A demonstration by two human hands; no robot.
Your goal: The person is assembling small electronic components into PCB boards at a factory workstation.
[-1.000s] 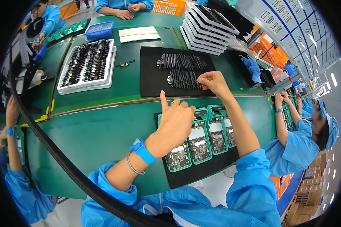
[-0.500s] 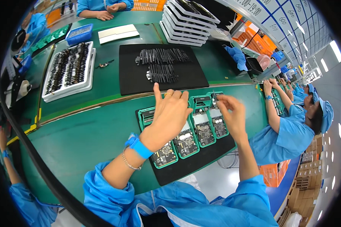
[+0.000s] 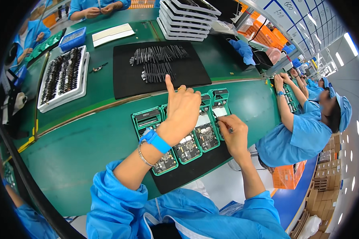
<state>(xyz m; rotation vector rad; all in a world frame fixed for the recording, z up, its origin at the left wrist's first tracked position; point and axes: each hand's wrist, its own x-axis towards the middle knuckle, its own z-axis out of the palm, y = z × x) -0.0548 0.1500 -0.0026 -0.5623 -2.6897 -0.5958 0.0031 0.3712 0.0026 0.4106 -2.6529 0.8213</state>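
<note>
Several green frames (image 3: 204, 142) holding circuit boards stand side by side on a black mat (image 3: 175, 181). My right hand (image 3: 234, 133) pinches a small dark strip, partly hidden by the fingers, over the middle of the rightmost frame (image 3: 219, 95). My left hand (image 3: 182, 109) reaches across the other frames, covering parts of them. Its index finger is stretched out, with the tip at the near edge of the lower row of dark strips (image 3: 155, 72); the other fingers bend loosely. These strips lie in two rows on a second black mat (image 3: 121, 75).
At the left sits a white tray (image 3: 83, 88) of black parts, near a blue bin (image 3: 72, 40). A white card (image 3: 113, 34) and stacked white trays (image 3: 183, 30) lie farther back. A co-worker (image 3: 293, 127) works at the right; other people sit across the bench.
My left index finger has moved forward from the mat's near edge to the strips. My right hand has come down from the rightmost frame's top to its middle. The whole view has shifted.
</note>
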